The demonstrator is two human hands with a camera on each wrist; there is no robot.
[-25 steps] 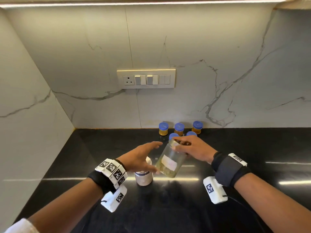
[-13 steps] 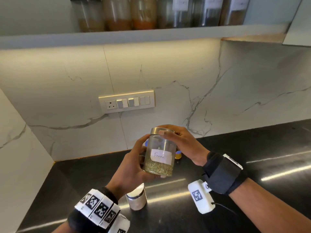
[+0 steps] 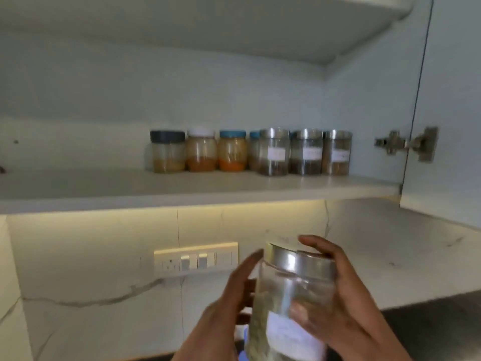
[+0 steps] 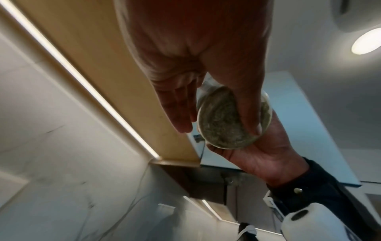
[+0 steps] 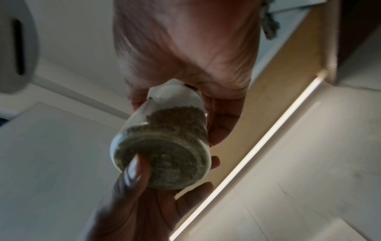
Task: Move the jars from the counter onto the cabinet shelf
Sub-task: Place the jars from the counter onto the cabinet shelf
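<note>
A clear jar [image 3: 291, 303] with a steel lid, a white label and greenish seeds is held up below the cabinet shelf [image 3: 182, 194]. My right hand [image 3: 346, 303] grips it, fingers over the lid rim and thumb on the glass. Alongside the jar my left hand [image 3: 229, 303] lies with straight fingers. In the left wrist view the left hand [image 4: 206, 81] has its thumb across the jar's base [image 4: 222, 124], and the right hand [image 4: 264, 154] is behind. From the right wrist, the right hand [image 5: 185, 57] wraps the jar [image 5: 164, 154].
Plastic-lidded jars [image 3: 200, 152] and steel-lidded jars [image 3: 304, 152] stand in a row at the shelf's back right; its left part is bare. The cabinet door [image 3: 447, 100] stands open at right. An upper shelf [image 3: 234, 22] is above, a switch panel [image 3: 195, 259] below.
The jar has gone up from just above the counter toward the shelf, held in both hands. My left fingers have straightened beside it. The head view has tilted up to the cabinet.
</note>
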